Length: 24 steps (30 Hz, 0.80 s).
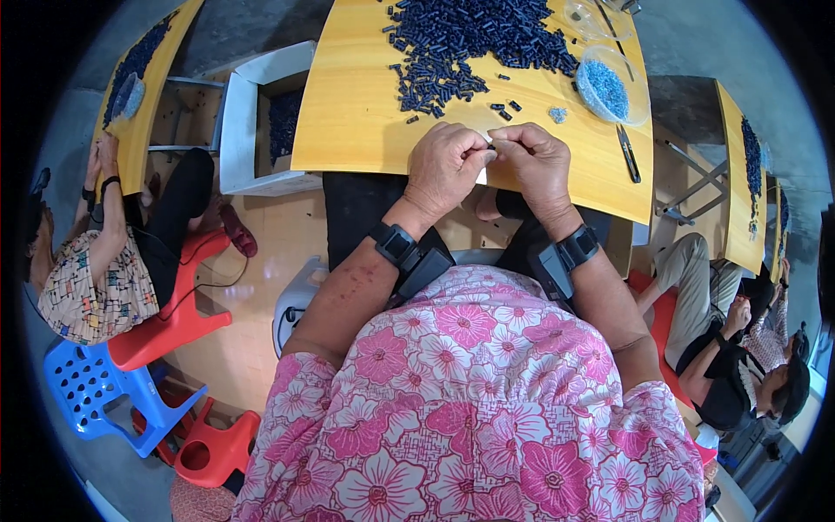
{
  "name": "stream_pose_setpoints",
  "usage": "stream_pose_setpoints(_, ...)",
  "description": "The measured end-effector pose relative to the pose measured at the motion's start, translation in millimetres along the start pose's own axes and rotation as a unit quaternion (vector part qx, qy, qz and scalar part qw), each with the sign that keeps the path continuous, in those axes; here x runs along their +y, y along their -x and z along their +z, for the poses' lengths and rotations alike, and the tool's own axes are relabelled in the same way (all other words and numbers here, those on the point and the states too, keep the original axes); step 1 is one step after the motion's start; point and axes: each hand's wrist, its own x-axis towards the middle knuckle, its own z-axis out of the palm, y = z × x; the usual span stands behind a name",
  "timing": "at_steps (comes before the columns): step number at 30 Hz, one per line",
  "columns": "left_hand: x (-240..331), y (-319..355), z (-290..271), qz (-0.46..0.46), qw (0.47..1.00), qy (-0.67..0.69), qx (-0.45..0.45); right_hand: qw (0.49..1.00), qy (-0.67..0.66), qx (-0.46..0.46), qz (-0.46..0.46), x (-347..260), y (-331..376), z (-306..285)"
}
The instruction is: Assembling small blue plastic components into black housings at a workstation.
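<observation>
My left hand and my right hand meet at the near edge of the yellow table. Thumbs and forefingers are pinched together on a small black piece, mostly hidden by the fingertips. Beyond them a large heap of small dark cylindrical parts covers the far part of the table. A few loose dark parts lie between heap and hands. To the right stands a clear bowl of small light-blue transparent pieces, with a little cluster of the same pieces beside it. Black-handled tweezers lie near the right edge.
A white box with dark parts stands left of the table. Another clear dish sits at the far right corner. Other people work at tables on both sides. Red stools and a blue stool stand behind on the left.
</observation>
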Motion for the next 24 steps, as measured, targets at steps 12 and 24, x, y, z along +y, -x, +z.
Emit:
stream_pose_setpoints(12, 0, 0, 1, 0.012, 0.999, -0.036, 0.022, 0.986, 0.140, 0.046, -0.073, 9, 0, 10)
stream_pose_setpoints(24, -4, -3, -5, -0.036, 0.999, 0.019, -0.031, 0.996, -0.033, -0.066, 0.059, -9, -8, -13)
